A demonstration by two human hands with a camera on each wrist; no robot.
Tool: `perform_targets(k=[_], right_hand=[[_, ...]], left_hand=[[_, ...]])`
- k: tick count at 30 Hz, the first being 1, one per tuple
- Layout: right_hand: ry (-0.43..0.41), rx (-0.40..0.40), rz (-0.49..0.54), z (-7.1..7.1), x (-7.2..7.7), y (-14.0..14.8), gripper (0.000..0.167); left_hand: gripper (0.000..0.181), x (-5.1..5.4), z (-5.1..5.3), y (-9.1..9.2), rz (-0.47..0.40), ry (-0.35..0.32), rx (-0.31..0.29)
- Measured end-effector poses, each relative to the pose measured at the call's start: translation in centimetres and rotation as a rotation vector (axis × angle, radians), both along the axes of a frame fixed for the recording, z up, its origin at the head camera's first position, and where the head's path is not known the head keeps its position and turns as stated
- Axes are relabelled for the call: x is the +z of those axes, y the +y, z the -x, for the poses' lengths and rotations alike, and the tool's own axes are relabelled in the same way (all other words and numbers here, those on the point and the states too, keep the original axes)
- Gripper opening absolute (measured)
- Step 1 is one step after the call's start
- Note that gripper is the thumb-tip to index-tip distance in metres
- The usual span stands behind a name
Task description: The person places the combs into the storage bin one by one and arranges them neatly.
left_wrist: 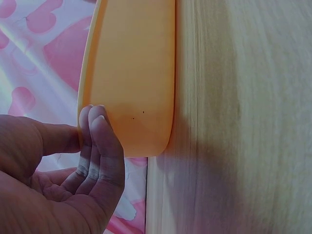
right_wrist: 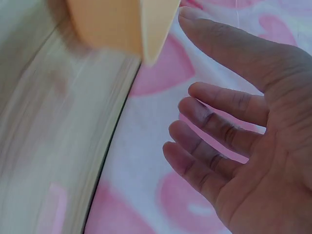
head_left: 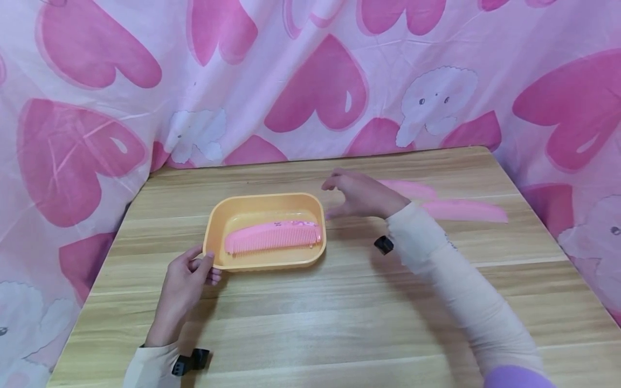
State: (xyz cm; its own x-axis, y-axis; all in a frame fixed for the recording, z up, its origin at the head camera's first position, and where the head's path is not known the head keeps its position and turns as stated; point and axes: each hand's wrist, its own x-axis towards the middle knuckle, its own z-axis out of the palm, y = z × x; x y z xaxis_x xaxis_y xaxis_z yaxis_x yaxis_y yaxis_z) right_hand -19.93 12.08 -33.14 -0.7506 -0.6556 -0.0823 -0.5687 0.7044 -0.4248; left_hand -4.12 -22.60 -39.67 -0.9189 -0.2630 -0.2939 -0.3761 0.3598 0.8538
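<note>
A person's left hand (head_left: 184, 288) pinches the near left corner of a yellow-orange tray (head_left: 267, 202) on a wood-grain worktop (head_left: 301, 323), its thumb at the rim and its fingers against the outer wall. Inside the tray lies a pink comb (head_left: 271, 237), teeth toward the person. The right hand (head_left: 364, 195), grasping nothing, hovers just beyond the tray's right end, fingers spread and slightly bent. Past that wrist, two more pink pieces (head_left: 466, 210), comb-like in outline, rest side by side, one partly hidden. Behind hangs a heart-patterned pink cloth (head_left: 315, 91).
</note>
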Motion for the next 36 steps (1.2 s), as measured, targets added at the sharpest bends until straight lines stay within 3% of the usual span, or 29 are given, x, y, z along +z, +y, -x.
perform_targets(k=[14, 22, 26, 31, 36], right_hand=[[-0.054, -0.214, -0.005, 0.2, -0.8, 9.8, 0.064], [-0.111, -0.317, -0.033, 0.2, -1.5, 15.0, 0.073], [-0.117, -0.332, -0.039, 0.4, -2.2, 17.8, 0.074], [-0.080, -0.297, -0.063, 0.4, -3.1, 21.0, 0.067], [-0.060, -0.280, -0.087, 0.4, -3.8, 22.7, 0.062]], left_hand=[[0.053, 0.0, 0.0, 0.0, 0.031, 0.022, -0.002], [0.053, 0.1, 0.0, 0.1, 0.029, 0.014, -0.001], [0.052, 0.1, 0.0, 0.1, 0.036, 0.009, -0.001], [0.050, 0.1, 0.0, 0.1, 0.024, 0.005, -0.012], [0.051, 0.1, 0.0, 0.1, 0.033, 0.005, -0.015]])
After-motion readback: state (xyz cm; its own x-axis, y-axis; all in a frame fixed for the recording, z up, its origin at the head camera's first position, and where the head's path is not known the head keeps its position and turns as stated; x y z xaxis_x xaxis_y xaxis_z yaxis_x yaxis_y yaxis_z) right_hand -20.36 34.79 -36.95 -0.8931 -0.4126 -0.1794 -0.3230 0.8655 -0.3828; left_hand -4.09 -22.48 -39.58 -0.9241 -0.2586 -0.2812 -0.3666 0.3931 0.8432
